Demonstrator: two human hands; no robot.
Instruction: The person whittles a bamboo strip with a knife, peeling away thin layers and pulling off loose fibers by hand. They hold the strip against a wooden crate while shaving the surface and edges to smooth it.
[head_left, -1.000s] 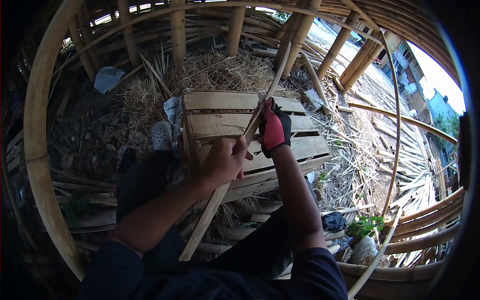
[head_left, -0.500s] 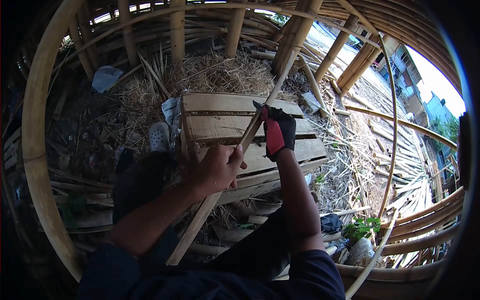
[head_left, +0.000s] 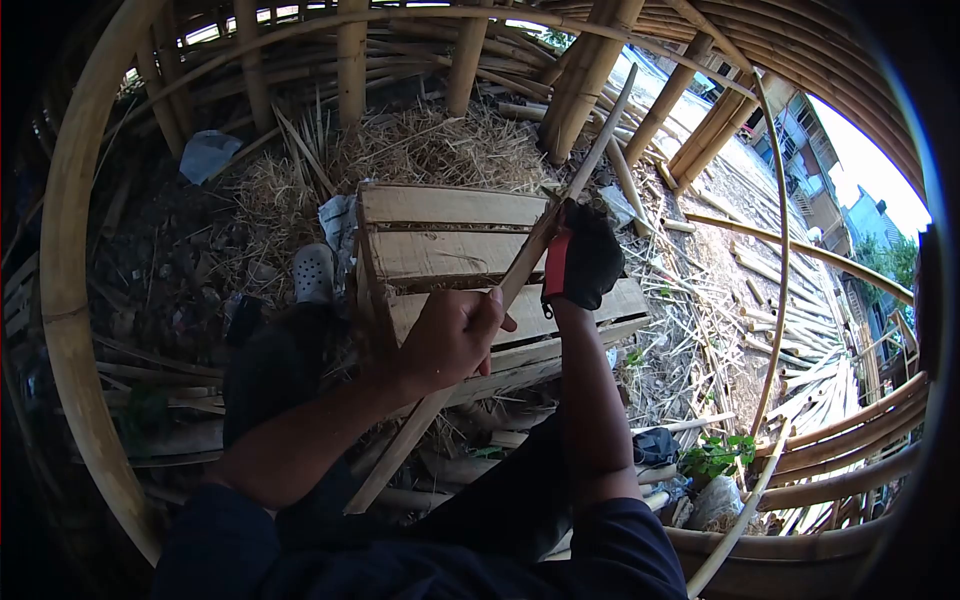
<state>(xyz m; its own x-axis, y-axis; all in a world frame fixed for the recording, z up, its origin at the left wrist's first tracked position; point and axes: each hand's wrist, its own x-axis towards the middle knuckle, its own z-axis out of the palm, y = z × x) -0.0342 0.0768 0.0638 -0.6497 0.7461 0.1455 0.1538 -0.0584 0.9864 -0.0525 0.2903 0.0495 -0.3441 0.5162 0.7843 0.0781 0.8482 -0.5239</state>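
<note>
My left hand [head_left: 455,338], bare, is closed around a long bamboo strip [head_left: 525,268] that slants from low left to upper right. My right hand [head_left: 584,258] wears a black and red glove and is closed against the strip farther up. In it is a knife, mostly hidden by the glove; only a small dark tip shows beside the thumb. Beneath both hands stands a slatted wooden crate [head_left: 430,252], with the strip passing over it. The strip's lower end reaches down near my lap.
Bamboo posts [head_left: 352,70] and a curved pole [head_left: 68,300] frame the space. Straw shavings [head_left: 440,150] lie behind the crate. A grey clog [head_left: 313,273] is at its left. Cut bamboo pieces [head_left: 790,330] cover the ground at right, near a green plant [head_left: 720,455].
The gloved right hand has moved right and turned, showing more of its black back. The strip has slid toward the upper right, its lower end rising slightly. My left hand has shifted slightly right.
</note>
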